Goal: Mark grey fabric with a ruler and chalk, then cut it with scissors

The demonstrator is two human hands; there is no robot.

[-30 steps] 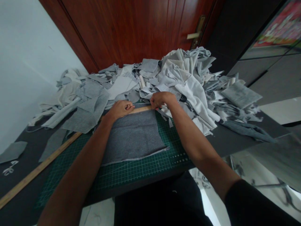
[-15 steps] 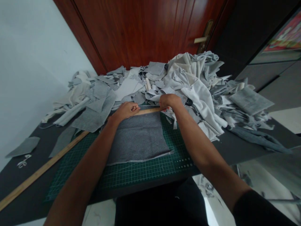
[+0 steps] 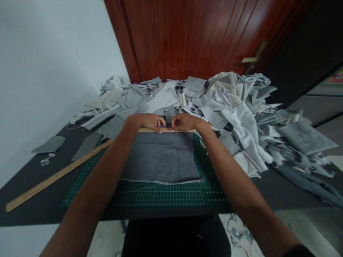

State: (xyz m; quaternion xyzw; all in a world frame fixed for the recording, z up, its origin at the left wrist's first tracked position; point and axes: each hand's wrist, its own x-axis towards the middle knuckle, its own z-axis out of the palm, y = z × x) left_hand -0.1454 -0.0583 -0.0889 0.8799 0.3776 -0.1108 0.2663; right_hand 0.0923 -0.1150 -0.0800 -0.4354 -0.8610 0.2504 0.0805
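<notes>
A dark grey piece of fabric (image 3: 163, 157) lies flat on a green gridded cutting mat (image 3: 160, 195), its pale frayed edge towards me. Across its far edge runs a wooden strip (image 3: 184, 130). My left hand (image 3: 150, 122) rests at the strip, fingers loosely bent and apart, the lowest fingertip touching the wood. Close by on the right, my right hand (image 3: 185, 122) has its fingers curled and the thumb and forefinger pinched together at the strip. Whatever sits in that pinch is too small to make out.
A long wooden stick (image 3: 59, 175) lies slantwise on the left of the dark table (image 3: 24, 182). Grey and white cloth scraps (image 3: 160, 101) are heaped along the back, below a red-brown door (image 3: 182, 39). A folded grey cloth (image 3: 308, 137) lies at the right.
My right hand has moved left along the strip towards my left hand. My left hand's fingers have loosened from a fist. The view has shifted, and the strip now lies level.
</notes>
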